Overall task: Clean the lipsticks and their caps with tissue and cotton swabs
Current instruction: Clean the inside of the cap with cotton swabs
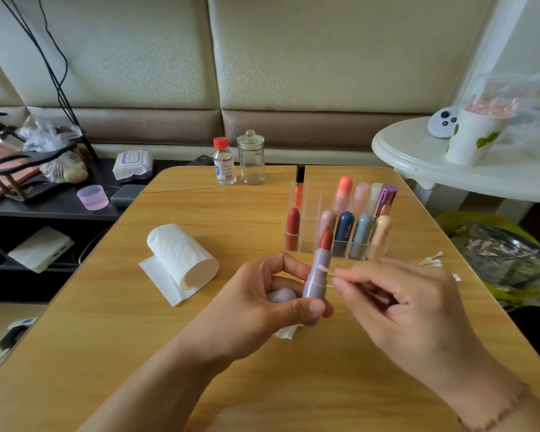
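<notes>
Looks like you're still early on: one lipstick [318, 275] is uncapped and being worked, while the organizer [337, 226] behind it holds about ten more that look untouched. Your left hand [262, 304] has its grip wrapped round the lilac tube, upright over the table [106, 322], with what looks like the cap [282, 296] tucked in the palm. Your right hand [396, 304] pinches a cotton swab [325, 270], tip touching the tube's collar. Tissue roll [181, 255] lies just left, spare swabs [430, 260] to the right.

Bare wooden tabletop [200, 353] lies open near; white tissue roll [181, 255] left, clear acrylic lipstick rack [337, 226] behind block passage
</notes>
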### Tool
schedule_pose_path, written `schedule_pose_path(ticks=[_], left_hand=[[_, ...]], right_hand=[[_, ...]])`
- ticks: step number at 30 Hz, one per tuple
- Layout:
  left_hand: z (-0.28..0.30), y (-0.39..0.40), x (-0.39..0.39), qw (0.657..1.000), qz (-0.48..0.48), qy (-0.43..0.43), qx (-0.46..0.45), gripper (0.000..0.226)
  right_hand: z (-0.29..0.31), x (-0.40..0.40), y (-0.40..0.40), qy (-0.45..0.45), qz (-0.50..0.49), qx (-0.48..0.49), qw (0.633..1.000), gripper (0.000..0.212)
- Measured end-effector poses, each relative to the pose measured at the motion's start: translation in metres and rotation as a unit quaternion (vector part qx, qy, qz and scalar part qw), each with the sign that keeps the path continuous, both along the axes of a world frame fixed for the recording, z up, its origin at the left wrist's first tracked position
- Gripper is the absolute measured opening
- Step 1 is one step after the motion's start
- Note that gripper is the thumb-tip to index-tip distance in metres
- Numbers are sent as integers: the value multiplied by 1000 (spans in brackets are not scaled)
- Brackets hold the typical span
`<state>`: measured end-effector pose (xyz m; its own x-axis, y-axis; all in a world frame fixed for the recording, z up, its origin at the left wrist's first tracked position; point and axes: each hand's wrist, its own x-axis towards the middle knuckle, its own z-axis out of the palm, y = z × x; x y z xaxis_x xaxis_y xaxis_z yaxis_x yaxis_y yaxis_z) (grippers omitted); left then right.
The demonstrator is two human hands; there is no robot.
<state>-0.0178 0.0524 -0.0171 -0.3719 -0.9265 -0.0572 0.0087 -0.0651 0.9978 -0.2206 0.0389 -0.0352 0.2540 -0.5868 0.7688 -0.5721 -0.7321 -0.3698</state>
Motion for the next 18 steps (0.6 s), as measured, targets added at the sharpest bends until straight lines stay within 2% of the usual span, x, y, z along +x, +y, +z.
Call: schedule_pose_path(ticks=[8, 11, 18], left_hand=[[-2, 0, 1, 1000, -18, 14, 7, 30], [-2, 0, 1, 999, -29, 23, 6, 26], [-2, 1, -1, 999, -32, 30, 4, 21]], right_hand=[[1, 0, 1, -9, 4, 10, 1000, 5], [1, 2, 2, 20, 30, 5, 999, 2], [4, 4, 4, 22, 5, -22, 1000, 6]])
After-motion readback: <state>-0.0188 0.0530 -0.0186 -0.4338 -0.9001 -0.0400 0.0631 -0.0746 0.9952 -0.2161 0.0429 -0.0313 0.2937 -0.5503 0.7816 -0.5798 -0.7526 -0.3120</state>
